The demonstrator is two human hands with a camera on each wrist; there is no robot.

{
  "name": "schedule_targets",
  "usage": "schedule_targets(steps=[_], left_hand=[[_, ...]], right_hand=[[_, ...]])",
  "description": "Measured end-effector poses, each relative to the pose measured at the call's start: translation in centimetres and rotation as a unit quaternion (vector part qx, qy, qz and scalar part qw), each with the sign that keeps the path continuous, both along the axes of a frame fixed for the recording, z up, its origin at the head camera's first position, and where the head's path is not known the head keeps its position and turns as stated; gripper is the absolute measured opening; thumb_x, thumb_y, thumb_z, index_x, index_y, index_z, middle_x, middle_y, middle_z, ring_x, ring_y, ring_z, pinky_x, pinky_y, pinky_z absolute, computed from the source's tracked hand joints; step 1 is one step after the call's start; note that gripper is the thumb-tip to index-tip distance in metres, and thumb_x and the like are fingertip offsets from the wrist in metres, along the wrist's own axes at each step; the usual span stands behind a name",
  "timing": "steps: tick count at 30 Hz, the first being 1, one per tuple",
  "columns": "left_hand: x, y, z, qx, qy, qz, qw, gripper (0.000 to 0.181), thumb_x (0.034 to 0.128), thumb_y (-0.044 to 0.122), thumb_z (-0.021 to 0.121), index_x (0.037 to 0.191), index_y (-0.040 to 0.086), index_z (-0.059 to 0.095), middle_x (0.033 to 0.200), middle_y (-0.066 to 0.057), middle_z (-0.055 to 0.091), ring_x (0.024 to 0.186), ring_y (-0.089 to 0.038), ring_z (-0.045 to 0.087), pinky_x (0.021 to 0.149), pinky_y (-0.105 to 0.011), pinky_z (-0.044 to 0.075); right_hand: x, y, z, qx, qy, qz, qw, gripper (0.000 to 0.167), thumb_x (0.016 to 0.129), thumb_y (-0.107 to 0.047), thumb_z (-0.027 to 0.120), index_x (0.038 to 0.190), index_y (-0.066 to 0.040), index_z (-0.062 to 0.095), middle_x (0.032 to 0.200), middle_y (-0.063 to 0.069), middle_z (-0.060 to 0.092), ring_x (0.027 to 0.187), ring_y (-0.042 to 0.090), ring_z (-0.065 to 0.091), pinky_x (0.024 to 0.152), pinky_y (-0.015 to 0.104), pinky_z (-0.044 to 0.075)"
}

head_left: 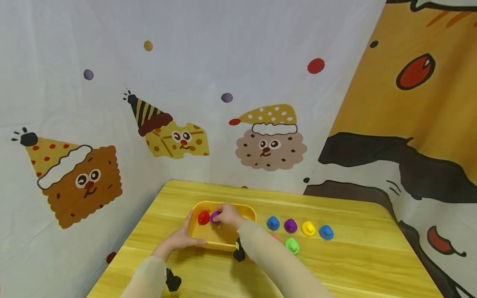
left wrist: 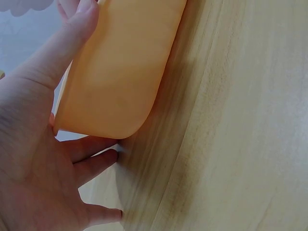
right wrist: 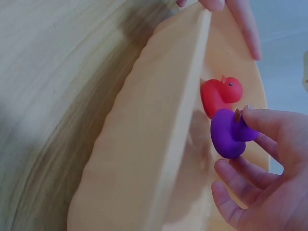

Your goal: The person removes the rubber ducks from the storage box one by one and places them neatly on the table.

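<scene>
My left hand (head_left: pixel 180 238) holds the near-left corner of an orange plastic bin (head_left: pixel 220 245). In the left wrist view its thumb lies along the bin's side, with the fingers spread around the end. Inside the bin, my right hand (head_left: pixel 229 214) pinches a purple rubber duck (right wrist: pixel 228 134) between thumb and fingers. A red rubber duck (right wrist: pixel 217 98) sits beside it at the left end of the bin, facing away from the left hand's thumb. Whether the purple duck touches the bin floor, I cannot tell.
Right of the bin on the wooden table (head_left: pixel 357 260) stand blue (head_left: pixel 273 223), purple (head_left: pixel 290 226), yellow (head_left: pixel 308 228) and another blue duck (head_left: pixel 326 232). Nearer are a green duck (head_left: pixel 292 246) and a pink duck (head_left: pixel 276 238), partly hidden by my right sleeve. A printed cloth (head_left: pixel 208 74) hangs behind.
</scene>
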State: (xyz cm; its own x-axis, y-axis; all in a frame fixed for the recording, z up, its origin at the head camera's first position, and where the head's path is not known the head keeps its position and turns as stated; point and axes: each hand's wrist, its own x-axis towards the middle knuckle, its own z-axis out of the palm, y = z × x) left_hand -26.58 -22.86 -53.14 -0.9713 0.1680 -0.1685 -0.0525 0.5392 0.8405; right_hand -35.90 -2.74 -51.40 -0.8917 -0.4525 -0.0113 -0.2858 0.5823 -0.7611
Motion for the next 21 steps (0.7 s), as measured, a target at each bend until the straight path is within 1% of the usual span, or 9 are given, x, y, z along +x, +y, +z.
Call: schedule_targets(steps=[6, 11, 14, 21], left_hand=[[0.2, 0.1, 0.1, -0.003, 0.002, 0.003, 1.0000, 0.131, 0.0706, 0.036, 0.087, 0.154, 0.005, -0.010, 0.152, -0.037, 0.012, 0.133, -0.055, 0.027, 0.107, -0.065, 0.023], [0.1, 0.1, 0.2, -0.001, -0.002, 0.006, 1.0000, 0.130, 0.0711, 0.033, 0.087, 0.154, 0.006, -0.010, 0.153, -0.036, 0.012, 0.133, -0.055, 0.027, 0.105, -0.067, 0.023], [0.1, 0.2, 0.3, 0.000, -0.006, 0.006, 1.0000, 0.130, 0.0713, 0.034, 0.087, 0.154, 0.007, -0.010, 0.153, -0.036, 0.012, 0.133, -0.055, 0.027, 0.106, -0.067, 0.022], [0.2, 0.1, 0.2, -0.005, -0.006, 0.005, 1.0000, 0.131, 0.0711, 0.038, 0.086, 0.154, 0.005, -0.010, 0.154, -0.035, 0.009, 0.134, -0.056, 0.024, 0.105, -0.069, 0.021]], right_hand=[[0.0, 0.8, 0.6, 0.007, -0.002, 0.010, 0.9999, 0.020, 0.083, -0.006, 0.072, 0.102, 0.001, 0.071, 0.094, 0.007, 0.069, 0.083, 0.017, 0.063, 0.074, 0.027, 0.053], [0.0, 1.4, 1.4, -0.008, -0.023, 0.009, 0.9997, 0.021, 0.084, -0.004, 0.072, 0.105, 0.003, 0.070, 0.096, 0.010, 0.069, 0.087, 0.021, 0.064, 0.076, 0.031, 0.054], [0.0, 1.7, 1.6, -0.014, -0.032, 0.010, 0.9993, 0.021, 0.085, -0.005, 0.072, 0.105, 0.002, 0.070, 0.095, 0.009, 0.069, 0.087, 0.020, 0.064, 0.076, 0.031, 0.053], [-0.1, 2.4, 1.8, -0.013, -0.030, 0.032, 0.9990, 0.019, 0.086, -0.008, 0.073, 0.104, -0.003, 0.072, 0.096, 0.005, 0.070, 0.086, 0.016, 0.063, 0.076, 0.029, 0.053]])
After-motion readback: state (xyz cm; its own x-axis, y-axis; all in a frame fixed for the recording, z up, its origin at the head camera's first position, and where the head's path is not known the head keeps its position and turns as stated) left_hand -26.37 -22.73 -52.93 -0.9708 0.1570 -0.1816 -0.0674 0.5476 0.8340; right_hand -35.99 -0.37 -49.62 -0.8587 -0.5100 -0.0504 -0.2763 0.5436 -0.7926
